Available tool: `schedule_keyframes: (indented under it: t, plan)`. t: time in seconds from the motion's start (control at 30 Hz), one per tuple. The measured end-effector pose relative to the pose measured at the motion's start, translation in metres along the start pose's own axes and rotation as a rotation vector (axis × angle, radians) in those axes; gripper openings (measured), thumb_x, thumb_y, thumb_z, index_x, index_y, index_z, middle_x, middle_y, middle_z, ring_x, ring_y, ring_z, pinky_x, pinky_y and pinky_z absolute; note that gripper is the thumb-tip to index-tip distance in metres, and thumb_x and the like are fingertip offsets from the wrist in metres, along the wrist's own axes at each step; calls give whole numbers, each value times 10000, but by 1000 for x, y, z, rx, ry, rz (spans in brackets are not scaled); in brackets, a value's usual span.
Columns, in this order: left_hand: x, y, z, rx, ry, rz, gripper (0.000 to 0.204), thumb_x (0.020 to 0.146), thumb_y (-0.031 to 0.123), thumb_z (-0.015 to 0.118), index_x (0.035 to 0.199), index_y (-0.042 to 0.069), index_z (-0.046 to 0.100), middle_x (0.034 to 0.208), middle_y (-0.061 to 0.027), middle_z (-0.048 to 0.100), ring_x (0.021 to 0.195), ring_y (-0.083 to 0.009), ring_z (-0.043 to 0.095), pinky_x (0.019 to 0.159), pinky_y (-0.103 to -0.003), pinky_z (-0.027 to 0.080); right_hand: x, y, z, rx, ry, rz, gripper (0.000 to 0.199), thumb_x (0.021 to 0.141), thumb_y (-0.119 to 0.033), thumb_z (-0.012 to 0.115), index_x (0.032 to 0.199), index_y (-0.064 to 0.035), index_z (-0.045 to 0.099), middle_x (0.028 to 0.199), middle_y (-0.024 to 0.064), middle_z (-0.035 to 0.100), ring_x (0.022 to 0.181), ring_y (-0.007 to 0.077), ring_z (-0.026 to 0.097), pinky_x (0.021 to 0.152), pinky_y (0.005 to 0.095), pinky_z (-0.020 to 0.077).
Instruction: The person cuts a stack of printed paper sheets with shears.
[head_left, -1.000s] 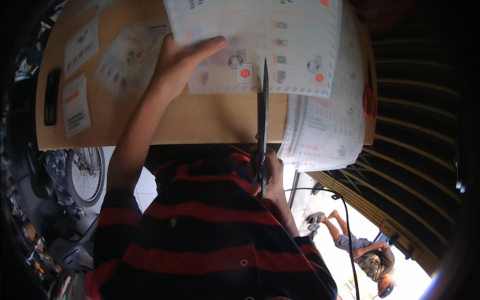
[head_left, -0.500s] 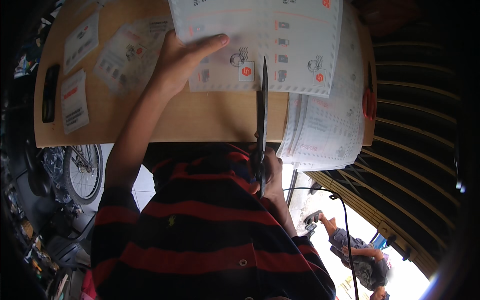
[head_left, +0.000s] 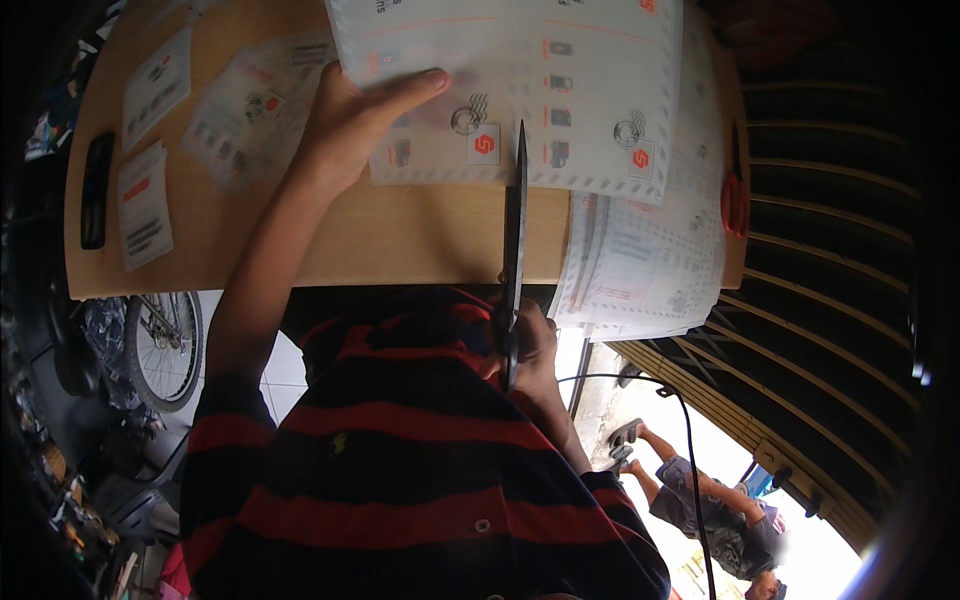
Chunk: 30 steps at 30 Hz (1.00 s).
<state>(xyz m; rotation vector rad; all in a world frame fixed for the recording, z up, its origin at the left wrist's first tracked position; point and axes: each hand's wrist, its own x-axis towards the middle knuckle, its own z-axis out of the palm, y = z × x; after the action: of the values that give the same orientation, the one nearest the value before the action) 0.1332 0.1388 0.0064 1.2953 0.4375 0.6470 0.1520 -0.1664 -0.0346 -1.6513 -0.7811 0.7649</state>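
My left hand [head_left: 350, 120] grips a large translucent printed sheet [head_left: 600, 85] by its left part, thumb on top and fingers hidden underneath. The sheet bears orange and grey pictures and a striped border. My right hand [head_left: 535, 345], close to my body, is closed round the handles of long dark scissors [head_left: 516, 225]. Their blades point away from me, and the tip overlaps the sheet's near edge between two printed columns. Whether the lower blade lies beneath the sheet is hard to see.
More printed sheets [head_left: 650, 265] are stacked at the table's right, overhanging its near edge. Red-handled scissors [head_left: 735, 205] lie beside them. Cut pieces [head_left: 145, 205] and a dark oblong object [head_left: 97, 190] lie on the left. A slatted shutter [head_left: 830, 210] stands right; another person [head_left: 720, 510] is beyond.
The scissors and the sheet have shifted slightly left in view, with a small shift of the whole view. My left hand keeps its hold. The other person's legs have moved.
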Motion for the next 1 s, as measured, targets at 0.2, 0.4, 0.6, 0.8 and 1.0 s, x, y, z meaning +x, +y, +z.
schedule_keyframes:
  t: [0.2, 0.4, 0.6, 0.8, 1.0]
  plan:
    - [-2, 4, 0, -27, -13, 13, 305, 787, 99, 738, 1047, -28, 644, 969, -63, 673, 863, -119, 623, 765, -277, 501, 0, -3, -1, 57, -33, 6, 931, 531, -610, 812, 1192, -22, 523, 597, 5, 515, 533, 83, 505, 498, 252, 396]
    - [-5, 7, 4, -21, -72, 5, 288, 795, 84, 733, 1046, -24, 644, 973, -71, 672, 872, -125, 629, 769, -278, 506, 1, 0, 2, -2, 3, -57, 982, 501, -631, 819, 1197, -2, 529, 638, 23, 542, 556, 90, 525, 521, 251, 423]
    - [-5, 5, 3, -44, -77, 8, 295, 798, 78, 728, 1061, -22, 638, 985, -71, 670, 878, -128, 631, 774, -279, 511, 2, 5, 4, -139, 53, -154, 899, 542, -548, 848, 1181, 10, 548, 737, 72, 633, 623, 129, 615, 578, 266, 483]
    - [-6, 8, 3, -50, -67, 0, 296, 795, 65, 727, 1062, -24, 636, 994, -75, 671, 888, -130, 632, 789, -280, 511, 1, 9, 4, -138, 75, -145, 873, 573, -556, 826, 1175, 12, 547, 699, 61, 622, 592, 129, 608, 545, 264, 468]
    - [-9, 14, 7, -60, -106, 1, 280, 788, 55, 728, 1034, -35, 631, 959, -95, 674, 827, -145, 653, 690, -289, 553, 5, 3, 4, -17, 13, -156, 917, 592, -660, 749, 1173, 17, 534, 617, 15, 539, 521, 87, 517, 484, 238, 397]
